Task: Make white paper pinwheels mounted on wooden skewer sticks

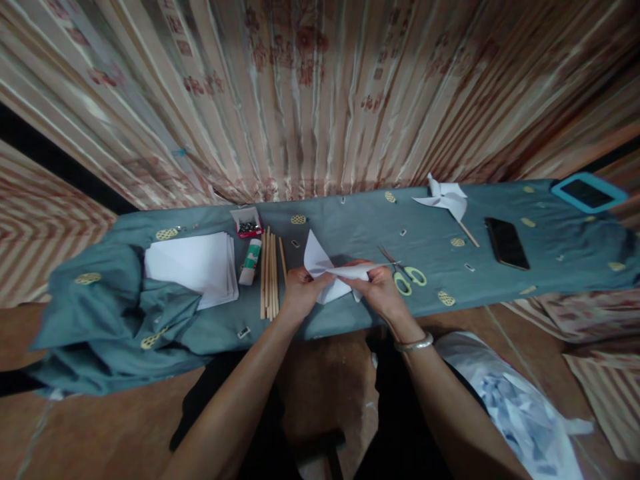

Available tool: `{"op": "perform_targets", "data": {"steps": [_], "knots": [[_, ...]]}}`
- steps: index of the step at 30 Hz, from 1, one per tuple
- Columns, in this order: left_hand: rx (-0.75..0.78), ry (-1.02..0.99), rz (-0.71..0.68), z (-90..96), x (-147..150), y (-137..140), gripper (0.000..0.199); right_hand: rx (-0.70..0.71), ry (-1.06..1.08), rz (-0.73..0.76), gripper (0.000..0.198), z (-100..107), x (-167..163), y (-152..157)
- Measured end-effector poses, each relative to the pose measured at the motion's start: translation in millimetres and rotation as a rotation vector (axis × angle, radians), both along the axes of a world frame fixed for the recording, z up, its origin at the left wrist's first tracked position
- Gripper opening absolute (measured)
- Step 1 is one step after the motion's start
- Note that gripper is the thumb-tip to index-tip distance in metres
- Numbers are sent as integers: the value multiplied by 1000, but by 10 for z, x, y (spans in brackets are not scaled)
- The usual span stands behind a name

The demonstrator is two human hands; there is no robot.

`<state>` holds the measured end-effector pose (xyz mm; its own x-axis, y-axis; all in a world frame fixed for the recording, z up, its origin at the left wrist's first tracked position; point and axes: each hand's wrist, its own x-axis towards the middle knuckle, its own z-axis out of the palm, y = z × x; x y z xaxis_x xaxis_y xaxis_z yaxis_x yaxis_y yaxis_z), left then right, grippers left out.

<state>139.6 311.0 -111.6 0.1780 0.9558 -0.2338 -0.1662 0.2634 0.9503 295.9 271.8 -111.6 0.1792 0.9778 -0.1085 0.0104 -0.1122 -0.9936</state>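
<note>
Both my hands grip a white paper pinwheel (317, 256) with its blades partly folded, just above the front part of the cloth-covered table. My left hand (301, 292) pinches it near the centre, fingers closed. On its right side my right hand (381, 288), a silver bangle on the wrist, is closed on a folded flap. Scissors (411, 275) with light green handles lie right beside my right hand. To the left of my left hand lies a row of several thin wooden sticks (270, 273). My fingertips are partly hidden behind the paper.
A glue stick (250, 261), an open small box of pins (247, 223) and a stack of white paper (193, 263) lie left. Rightward are a finished pinwheel (443, 197), a phone (507, 243) and a blue-framed tablet (589, 192). A plastic bag (515, 393) sits on the floor.
</note>
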Motion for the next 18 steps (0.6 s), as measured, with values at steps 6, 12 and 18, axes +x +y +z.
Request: {"op": "perform_targets", "data": {"steps": [6,12,18], "knots": [[-22,-63,-28,6,46,-23,32,-35,49,-7,33,94,17,-39],[-15,-17,-36,-5,105,-17,38,-47,32,-34,37,93,48,-52],[-3,-3,-18,21,142,-16,35,-83,31,-51,39,67,53,-57]]}}
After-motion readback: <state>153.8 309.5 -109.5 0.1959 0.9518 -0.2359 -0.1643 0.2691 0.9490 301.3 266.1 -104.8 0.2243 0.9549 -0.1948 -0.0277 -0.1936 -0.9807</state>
